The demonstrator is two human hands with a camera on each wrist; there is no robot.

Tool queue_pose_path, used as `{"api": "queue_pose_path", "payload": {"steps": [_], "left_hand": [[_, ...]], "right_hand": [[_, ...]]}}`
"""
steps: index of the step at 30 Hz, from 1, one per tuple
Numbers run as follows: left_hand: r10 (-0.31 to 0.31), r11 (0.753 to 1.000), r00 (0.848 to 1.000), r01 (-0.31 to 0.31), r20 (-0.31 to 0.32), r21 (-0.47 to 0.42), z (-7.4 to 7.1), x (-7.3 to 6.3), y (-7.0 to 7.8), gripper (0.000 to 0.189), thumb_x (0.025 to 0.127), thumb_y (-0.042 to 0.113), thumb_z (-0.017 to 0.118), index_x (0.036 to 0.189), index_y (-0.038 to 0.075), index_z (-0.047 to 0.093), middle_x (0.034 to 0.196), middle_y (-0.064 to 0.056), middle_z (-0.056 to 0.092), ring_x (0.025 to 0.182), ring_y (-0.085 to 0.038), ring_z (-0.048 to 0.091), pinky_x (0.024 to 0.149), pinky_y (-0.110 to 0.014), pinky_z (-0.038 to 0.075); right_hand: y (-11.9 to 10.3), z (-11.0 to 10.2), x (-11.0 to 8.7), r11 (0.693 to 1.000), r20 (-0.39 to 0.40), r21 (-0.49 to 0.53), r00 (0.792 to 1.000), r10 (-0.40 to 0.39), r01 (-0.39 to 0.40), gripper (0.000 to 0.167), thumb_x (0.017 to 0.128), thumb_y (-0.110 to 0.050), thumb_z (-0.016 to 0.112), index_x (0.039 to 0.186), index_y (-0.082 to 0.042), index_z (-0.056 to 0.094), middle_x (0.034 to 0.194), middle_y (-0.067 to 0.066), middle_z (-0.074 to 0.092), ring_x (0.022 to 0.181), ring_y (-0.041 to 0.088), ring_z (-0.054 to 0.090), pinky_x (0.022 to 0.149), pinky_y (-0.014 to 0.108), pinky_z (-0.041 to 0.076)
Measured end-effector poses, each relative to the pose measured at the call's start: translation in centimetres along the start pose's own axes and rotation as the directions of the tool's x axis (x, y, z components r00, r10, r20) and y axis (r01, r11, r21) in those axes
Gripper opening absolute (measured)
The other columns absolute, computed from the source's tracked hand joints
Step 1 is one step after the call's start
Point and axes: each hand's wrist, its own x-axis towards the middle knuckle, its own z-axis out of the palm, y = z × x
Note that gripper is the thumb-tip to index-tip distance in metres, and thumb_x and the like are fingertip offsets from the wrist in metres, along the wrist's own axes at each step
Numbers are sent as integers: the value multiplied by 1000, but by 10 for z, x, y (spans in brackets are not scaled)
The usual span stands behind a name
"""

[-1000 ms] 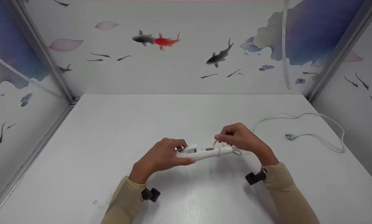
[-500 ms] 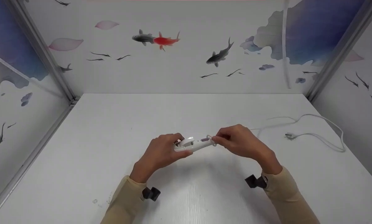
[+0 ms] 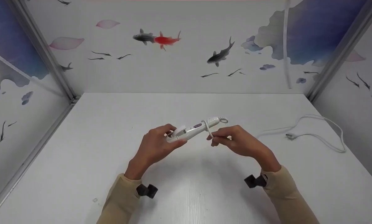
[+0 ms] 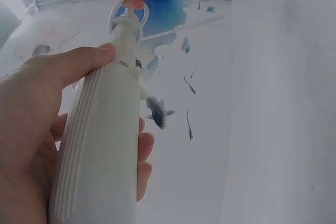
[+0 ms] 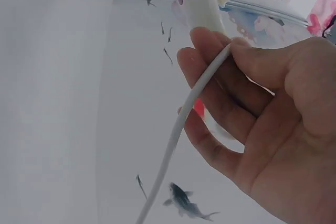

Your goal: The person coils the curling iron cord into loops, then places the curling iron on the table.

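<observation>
My left hand [image 3: 156, 143] grips a white curling iron [image 3: 190, 133] by its thicker end, thumb along the near side. In the left wrist view, ribbed lines run down the curling iron's body [image 4: 107, 140]. A purplish button [image 3: 197, 125] shows on the handle, whose far end points up and to the right. The white cord [image 5: 176, 135] leaves that end in a small curl and loops round the handle. Just right of the handle, my right hand [image 3: 243, 140] pinches the cord between thumb and fingers.
The rest of the cord [image 3: 324, 116] trails over the right side of the white table [image 3: 111, 174], ending in a plug [image 3: 291, 136]. Panels printed with fish [image 3: 220, 56] stand at the back and both sides.
The curling iron has risen away from me and its handle end has tilted up. My right hand has carried the cord round the handle to its near side.
</observation>
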Motion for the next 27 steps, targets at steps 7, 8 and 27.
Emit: {"api": "queue_pose_path", "payload": {"steps": [7, 8, 27], "left_hand": [[20, 995, 999, -15, 46, -97, -3, -1, 2, 41, 84, 43, 79, 113, 15, 69, 102, -3, 72, 81, -16, 61, 69, -31, 50], [26, 993, 998, -20, 56, -114, -4, -1, 3, 41, 84, 42, 79, 113, 15, 69, 102, -3, 72, 81, -16, 61, 70, -31, 50], [255, 966, 925, -231, 282, -115, 7, -6, 3, 33, 84, 40, 80, 104, 17, 69, 97, 5, 70, 80, -12, 59, 72, -26, 49]], "right_hand": [[21, 1, 6, 982, 14, 71, 985, 172, -173, 19, 98, -23, 64, 101, -8, 77, 94, 7, 74, 86, 18, 66, 84, 34, 53], [23, 1, 6, 975, 0, 65, 977, 211, -211, 20, 97, -24, 66, 97, -8, 77, 88, 6, 72, 81, 16, 64, 79, 33, 52], [41, -8, 3, 957, 27, 209, 979, 200, -202, 10, 88, -8, 72, 88, 2, 72, 73, -8, 65, 64, 6, 51, 58, 21, 44]]}}
